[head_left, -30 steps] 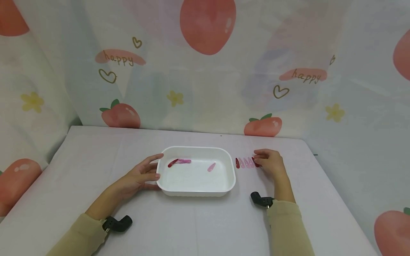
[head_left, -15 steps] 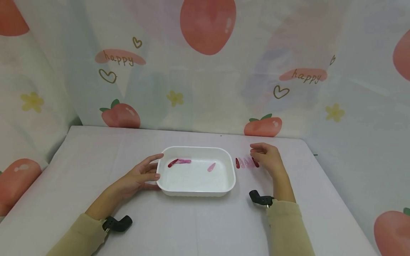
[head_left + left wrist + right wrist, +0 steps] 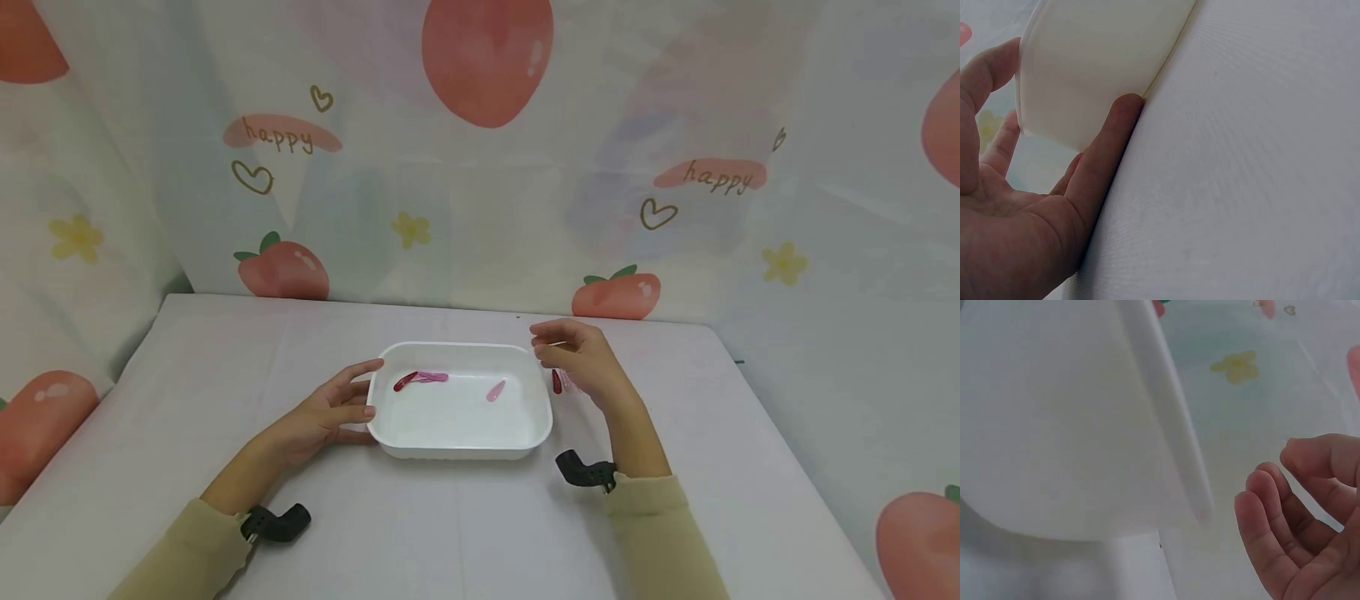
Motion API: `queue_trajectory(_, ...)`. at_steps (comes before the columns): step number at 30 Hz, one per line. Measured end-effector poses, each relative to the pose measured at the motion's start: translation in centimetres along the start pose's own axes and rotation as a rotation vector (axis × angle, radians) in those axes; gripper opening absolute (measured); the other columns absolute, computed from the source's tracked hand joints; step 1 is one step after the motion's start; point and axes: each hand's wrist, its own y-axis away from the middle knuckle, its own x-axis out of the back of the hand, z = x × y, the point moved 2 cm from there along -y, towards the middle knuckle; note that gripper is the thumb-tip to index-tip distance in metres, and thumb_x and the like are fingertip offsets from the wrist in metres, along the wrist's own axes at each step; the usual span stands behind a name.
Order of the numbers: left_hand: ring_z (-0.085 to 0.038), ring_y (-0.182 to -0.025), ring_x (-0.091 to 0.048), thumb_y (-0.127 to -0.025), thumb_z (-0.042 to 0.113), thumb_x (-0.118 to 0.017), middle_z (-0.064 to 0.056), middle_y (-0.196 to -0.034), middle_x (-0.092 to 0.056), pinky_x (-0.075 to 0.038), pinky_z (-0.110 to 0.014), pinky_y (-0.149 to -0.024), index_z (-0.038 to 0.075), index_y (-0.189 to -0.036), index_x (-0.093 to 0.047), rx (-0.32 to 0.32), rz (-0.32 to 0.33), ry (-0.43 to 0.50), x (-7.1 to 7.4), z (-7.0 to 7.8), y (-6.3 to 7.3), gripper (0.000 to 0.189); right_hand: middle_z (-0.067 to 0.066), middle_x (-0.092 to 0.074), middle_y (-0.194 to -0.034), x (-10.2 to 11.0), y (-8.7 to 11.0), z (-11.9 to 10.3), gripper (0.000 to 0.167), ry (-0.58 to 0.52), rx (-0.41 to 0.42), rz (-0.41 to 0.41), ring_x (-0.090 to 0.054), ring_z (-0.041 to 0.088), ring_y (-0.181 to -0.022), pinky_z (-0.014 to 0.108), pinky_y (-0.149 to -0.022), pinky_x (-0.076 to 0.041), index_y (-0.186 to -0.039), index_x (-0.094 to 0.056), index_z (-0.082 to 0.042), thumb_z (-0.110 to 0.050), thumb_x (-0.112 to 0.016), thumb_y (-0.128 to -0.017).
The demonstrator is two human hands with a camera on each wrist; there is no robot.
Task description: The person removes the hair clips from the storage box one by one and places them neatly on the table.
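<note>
A white tray (image 3: 442,423) stands on the table with several snap hair clips in it. On its left side lie a red clip (image 3: 404,382) and pink clips (image 3: 432,377); a light pink clip (image 3: 496,391) lies further right. My left hand (image 3: 318,421) rests its fairly straight, spread fingers against the tray's left end, touching rim and wall. Over the tray's right back corner hovers my right hand (image 3: 581,358), its fingers loosely bent and holding nothing. Beside the tray, partly hidden by that hand, are a red clip (image 3: 557,382) and pink clips (image 3: 567,382).
A white cloth covers the table (image 3: 420,533). Behind it hangs a patterned curtain (image 3: 487,217) with peaches and flowers. Black wrist cameras sit on both of my forearms.
My right hand has lifted from the row of clips on the table and moved left to the tray's right back corner. My left hand and the tray have stayed in place.
</note>
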Motion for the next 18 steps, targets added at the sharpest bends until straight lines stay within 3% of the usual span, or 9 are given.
queue_trajectory(8,-0.037,-0.126,-0.052,-0.097,0.004,-0.060,-0.019,-0.158,-0.028,-0.056,-0.051,-0.091,0.027,-0.156,-0.028,0.001,0.001,0.003,0.0,0.0,0.1,0.072,0.023,-0.062,-0.122,-3.0,0.2,-1.0,0.034,-0.108,0.014,-0.156,-0.062,0.043,-0.110,0.040,-0.087,-0.059,-0.129,-0.061,-0.001,-0.010,-0.064,-0.096)
queue_trajectory(12,-0.036,-0.127,-0.052,-0.097,0.003,-0.060,-0.019,-0.158,-0.028,-0.056,-0.051,-0.091,0.026,-0.157,-0.027,-0.002,0.007,0.001,-0.2,0.1,0.2,0.072,0.026,-0.057,-0.131,-4.8,0.1,-1.3,0.035,-0.212,-0.014,-0.243,-0.056,0.047,-0.119,0.049,-0.095,-0.054,-0.133,-0.057,-0.001,-0.013,-0.058,-0.101)
queue_trajectory(15,-0.037,-0.127,-0.052,-0.096,0.003,-0.060,-0.020,-0.158,-0.028,-0.056,-0.051,-0.091,0.025,-0.157,-0.027,-0.006,0.009,0.004,-0.2,0.3,0.2,0.072,0.022,-0.056,-0.137,-6.2,-0.1,-1.2,0.038,-0.213,-0.037,-0.271,-0.054,0.041,-0.125,0.054,-0.105,-0.046,-0.137,-0.054,-0.004,-0.021,-0.054,-0.103)
queue_trajectory(18,-0.037,-0.127,-0.052,-0.096,0.002,-0.060,-0.020,-0.158,-0.028,-0.056,-0.051,-0.091,0.025,-0.157,-0.026,-0.008,0.007,0.009,-0.2,0.3,0.2,0.073,0.018,-0.056,-0.139,-7.4,-0.4,-1.0,0.041,-0.140,-0.037,-0.270,-0.054,0.035,-0.127,0.055,-0.105,-0.045,-0.139,-0.053,-0.006,-0.028,-0.052,-0.105)
